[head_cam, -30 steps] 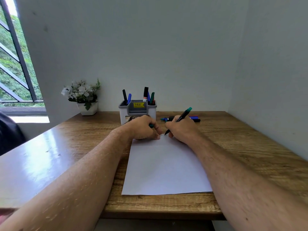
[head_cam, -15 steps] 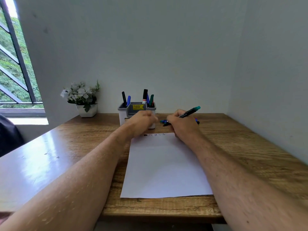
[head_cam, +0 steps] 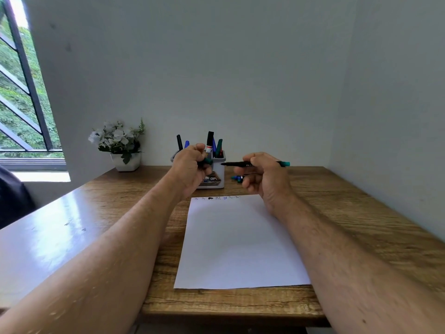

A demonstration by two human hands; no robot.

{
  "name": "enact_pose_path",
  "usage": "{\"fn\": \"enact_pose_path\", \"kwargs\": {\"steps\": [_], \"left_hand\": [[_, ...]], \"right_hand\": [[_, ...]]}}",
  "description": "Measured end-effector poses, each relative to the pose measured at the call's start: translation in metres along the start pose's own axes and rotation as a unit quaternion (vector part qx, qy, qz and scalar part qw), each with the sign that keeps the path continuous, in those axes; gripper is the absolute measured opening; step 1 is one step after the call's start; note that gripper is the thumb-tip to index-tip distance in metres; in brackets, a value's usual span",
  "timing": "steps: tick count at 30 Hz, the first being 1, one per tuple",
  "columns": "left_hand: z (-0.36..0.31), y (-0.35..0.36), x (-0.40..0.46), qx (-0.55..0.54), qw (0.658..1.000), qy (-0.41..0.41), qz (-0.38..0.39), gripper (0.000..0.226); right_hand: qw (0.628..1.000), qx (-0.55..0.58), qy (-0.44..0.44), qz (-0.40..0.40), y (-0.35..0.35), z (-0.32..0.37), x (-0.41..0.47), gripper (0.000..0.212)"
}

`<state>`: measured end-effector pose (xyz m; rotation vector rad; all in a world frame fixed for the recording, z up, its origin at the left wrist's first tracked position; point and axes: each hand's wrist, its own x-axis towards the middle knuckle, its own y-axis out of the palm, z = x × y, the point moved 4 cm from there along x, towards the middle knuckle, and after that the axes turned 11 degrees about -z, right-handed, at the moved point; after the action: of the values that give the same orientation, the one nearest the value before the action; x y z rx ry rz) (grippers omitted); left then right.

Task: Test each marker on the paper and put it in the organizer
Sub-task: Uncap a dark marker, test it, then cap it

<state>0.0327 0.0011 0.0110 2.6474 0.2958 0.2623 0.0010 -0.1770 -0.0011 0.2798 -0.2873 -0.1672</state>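
The right hand (head_cam: 261, 175) grips a green marker (head_cam: 243, 164) held level above the counter (head_cam: 361, 213), its bare tip pointing left toward the left hand (head_cam: 191, 168), whose fingers are curled round the green cap (head_cam: 207, 161). Both hands hover just in front of the organizer (head_cam: 218, 173), which already holds several markers; more markers (head_cam: 237, 177) lie on the counter just right of it, partly hidden by the right hand. The paper (head_cam: 238, 242) lies below, with a row of small test marks along its far edge. The likely next move is capping, and the risk lies there: tip and cap are apart and need to line up, so a skewed push could smear ink on the fingers or crush the tip. A cap left loose might drop off in the organizer and let the marker dry. The hands are also near the organizer, so a careless sweep could knock it.
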Motion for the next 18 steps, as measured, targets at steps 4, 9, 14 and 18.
{"fn": "enact_pose_path", "kwargs": {"steps": [4, 9, 14, 18], "left_hand": [[0.0017, 0.0015, -0.0013, 0.024, 1.0, 0.0, 0.005, 0.035], [0.0042, 0.0019, -0.0003, 0.014, 1.0, -0.001, 0.02, 0.035], [0.0055, 0.0036, -0.0007, 0.0, 0.998, -0.02, 0.06, 0.035], [0.0065, 0.003, -0.0016, 0.006, 0.998, -0.029, 0.056, 0.034]], "right_hand": [[1.0, 0.019, -0.002, 0.008, 0.0025, 0.0002, 0.0006, 0.012], [1.0, 0.012, 0.003, 0.024, 0.0056, -0.0025, 0.0002, 0.011], [1.0, 0.003, 0.0, 0.031, 0.0069, -0.0023, 0.0005, 0.016], [1.0, -0.008, -0.006, 0.021, 0.0058, -0.0019, 0.001, 0.006]]}}
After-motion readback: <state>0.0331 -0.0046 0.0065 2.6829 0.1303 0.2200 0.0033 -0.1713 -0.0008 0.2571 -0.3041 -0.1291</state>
